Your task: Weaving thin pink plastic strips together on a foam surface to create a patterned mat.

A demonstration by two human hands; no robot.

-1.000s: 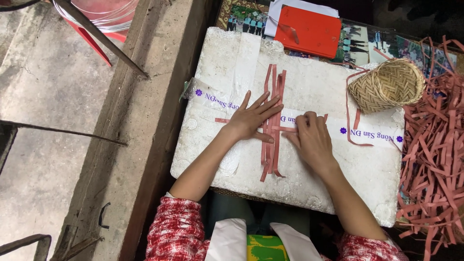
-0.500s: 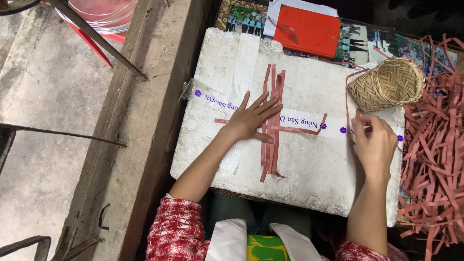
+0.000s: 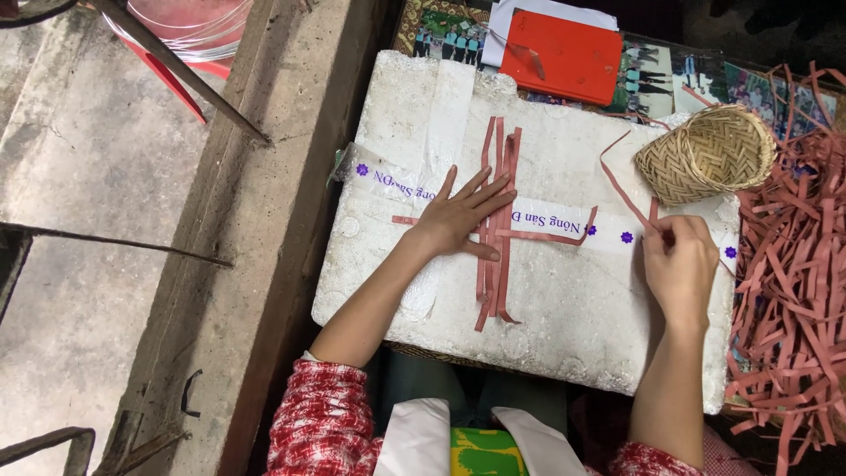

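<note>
Item: woven strip mat (image 3: 495,216), red-brown, partly laid; sits mid-top of white foam box (image 3: 564,317) (landmark, serving as table).

Risks, judged: loose vert. strips could slide or fan out if the flat palm lifts or shifts, since only pressure holds them. The long strip may kink or tear if pulled hard round the mat's edge. It also runs close by the basket and could snag on it.

Left hand (image 3: 458,216): flat, fingers spread, pressing on the mat's left half, box centre.

Right hand (image 3: 679,260): fingers closed, pinching a long loose strip (image 3: 621,189) nr box's right edge; well apart from mat. That strip curves back toward mat's right side; its link to the cross strip isn't clear.

Other: small wicker basket (image 3: 705,154) at box's upper-right corner; pile of spare strips (image 3: 793,300) off box's right side; red folder (image 3: 560,53) beyond box's top edge.
</note>
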